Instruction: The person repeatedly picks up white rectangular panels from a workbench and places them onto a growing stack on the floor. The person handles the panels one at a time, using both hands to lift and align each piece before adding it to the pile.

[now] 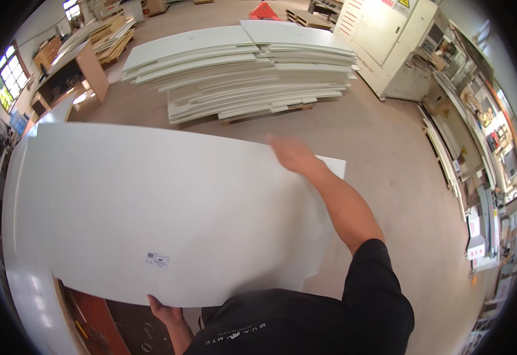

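A large white panel (152, 195) lies in front of me, with a small printed label (158, 260) near its close edge. My left hand (165, 312) grips that near edge, thumb up against it and the other fingers hidden below. At the far edge, toward the right, is my right hand (293, 155); its fingers point left and are smeared by motion, so their hold on the edge is unclear. A corner of another white board (334, 166) shows past the panel on the right, beyond my right wrist.
Ahead, stacked white boards (258, 77) rest on a pallet on the floor. A large cream machine cabinet (383, 29) stands at the far right, with a long machine (460, 142) along that side. Brown desk-like furniture (87, 74) and wooden boards (107, 38) are at the far left.
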